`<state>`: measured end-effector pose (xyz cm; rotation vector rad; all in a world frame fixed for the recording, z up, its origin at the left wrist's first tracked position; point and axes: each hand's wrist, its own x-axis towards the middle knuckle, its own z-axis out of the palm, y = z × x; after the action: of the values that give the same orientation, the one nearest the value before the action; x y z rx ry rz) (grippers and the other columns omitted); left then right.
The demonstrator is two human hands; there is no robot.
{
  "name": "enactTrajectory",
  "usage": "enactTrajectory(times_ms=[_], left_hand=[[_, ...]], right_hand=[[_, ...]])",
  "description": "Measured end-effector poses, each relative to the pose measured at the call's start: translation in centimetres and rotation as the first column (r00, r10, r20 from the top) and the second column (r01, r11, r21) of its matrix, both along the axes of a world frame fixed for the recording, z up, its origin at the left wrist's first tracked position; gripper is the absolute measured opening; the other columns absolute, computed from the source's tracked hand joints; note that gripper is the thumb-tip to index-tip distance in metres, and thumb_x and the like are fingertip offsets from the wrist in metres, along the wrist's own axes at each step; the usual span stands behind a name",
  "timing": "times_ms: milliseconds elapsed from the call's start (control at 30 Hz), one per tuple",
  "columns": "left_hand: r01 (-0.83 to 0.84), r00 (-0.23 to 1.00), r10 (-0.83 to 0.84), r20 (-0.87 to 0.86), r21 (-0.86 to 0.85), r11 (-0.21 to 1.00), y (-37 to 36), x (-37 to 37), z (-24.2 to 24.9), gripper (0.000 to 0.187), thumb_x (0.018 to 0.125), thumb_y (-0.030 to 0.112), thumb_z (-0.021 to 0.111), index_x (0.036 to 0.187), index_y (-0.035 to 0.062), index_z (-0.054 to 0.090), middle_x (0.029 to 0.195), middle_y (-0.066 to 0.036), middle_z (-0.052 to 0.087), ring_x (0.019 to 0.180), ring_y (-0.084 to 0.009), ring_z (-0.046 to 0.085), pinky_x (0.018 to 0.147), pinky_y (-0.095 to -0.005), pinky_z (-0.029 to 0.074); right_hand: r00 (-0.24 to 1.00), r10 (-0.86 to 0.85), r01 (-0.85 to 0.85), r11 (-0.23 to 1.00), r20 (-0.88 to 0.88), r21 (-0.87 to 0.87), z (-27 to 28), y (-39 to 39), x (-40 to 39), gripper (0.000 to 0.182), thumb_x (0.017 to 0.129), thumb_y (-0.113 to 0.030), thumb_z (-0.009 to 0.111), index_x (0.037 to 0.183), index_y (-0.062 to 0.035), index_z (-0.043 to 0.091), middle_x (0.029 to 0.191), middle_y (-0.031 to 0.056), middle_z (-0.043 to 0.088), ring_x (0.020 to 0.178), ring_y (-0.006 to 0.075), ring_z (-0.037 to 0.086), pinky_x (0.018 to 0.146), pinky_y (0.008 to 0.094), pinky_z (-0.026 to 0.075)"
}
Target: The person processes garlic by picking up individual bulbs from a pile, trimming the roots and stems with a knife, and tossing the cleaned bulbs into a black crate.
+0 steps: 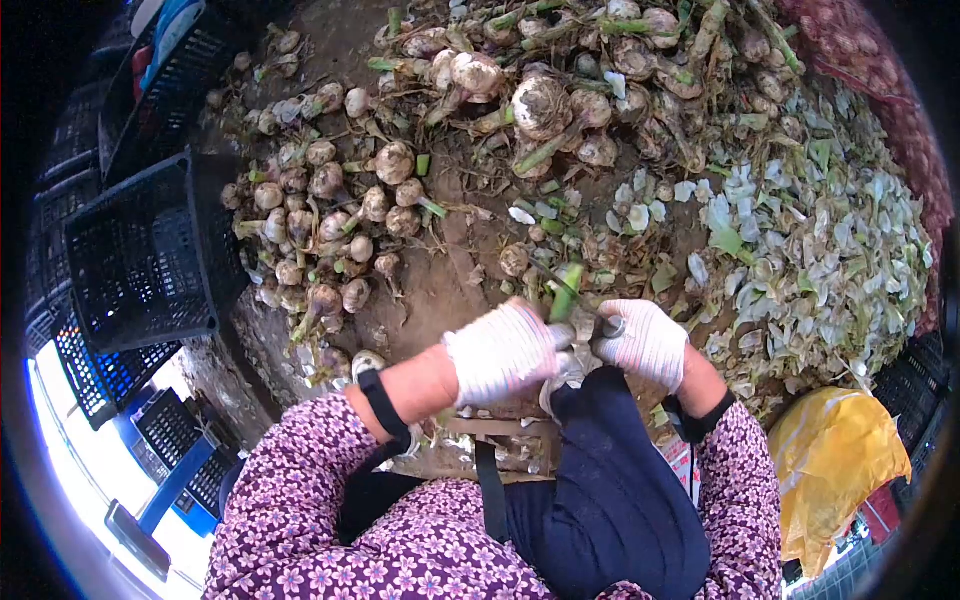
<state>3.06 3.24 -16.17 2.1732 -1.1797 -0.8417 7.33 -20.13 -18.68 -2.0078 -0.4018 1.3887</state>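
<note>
My left hand (508, 352), in a white knitted glove, is closed around a garlic stalk (567, 292). Its thick green end sticks up past the fingers, while the lower part is hidden in the glove. Close on the right, my right hand (642, 342), gloved too, grips a knife (612, 325) by its handle. The thin dark blade points up and left, crossing the green stalk in this view. Just beyond the hands a single garlic bulb (514, 260) lies on the ground.
A heap of untrimmed garlic (540, 105) spreads across the far side. Trimmed bulbs (325, 180) lie to the left, beside black crates (145, 250). Peelings and cut stalks (800, 260) cover the right, bordered by red mesh sacks (870, 70) and a yellow bag (835, 460).
</note>
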Motion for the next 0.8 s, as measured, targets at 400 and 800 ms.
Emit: enactTrajectory(times_ms=[400,800], left_hand=[[-0.997,-0.078,0.958,0.277,-0.045,-0.069,18.6,1.5,0.0,0.033,0.091,0.014,0.069,0.124,0.0055,0.065,0.107,-0.010,0.074,0.101,-0.0232,0.069,0.093,-0.0336,0.051],[-0.918,-0.388,0.245,-0.889,0.396,-0.017,2.5,-0.4,-3.6,0.031,0.100,0.031,0.061,0.122,0.0091,0.063,0.096,-0.002,0.068,0.073,-0.0122,0.064,0.056,-0.0293,0.054]], right_hand=[[0.899,0.088,-0.110,0.994,0.428,0.028,-6.0,11.5,1.3,0.024,0.079,-0.020,0.070,0.098,-0.0048,0.066,0.098,0.0201,0.067,0.092,0.0401,0.066,0.082,0.0466,0.053],[0.799,-0.480,0.334,0.856,0.363,0.395,-1.6,8.8,0.1,0.032,0.079,-0.021,0.076,0.102,-0.0026,0.062,0.089,0.0177,0.065,0.081,0.0322,0.067,0.074,0.0382,0.054]])
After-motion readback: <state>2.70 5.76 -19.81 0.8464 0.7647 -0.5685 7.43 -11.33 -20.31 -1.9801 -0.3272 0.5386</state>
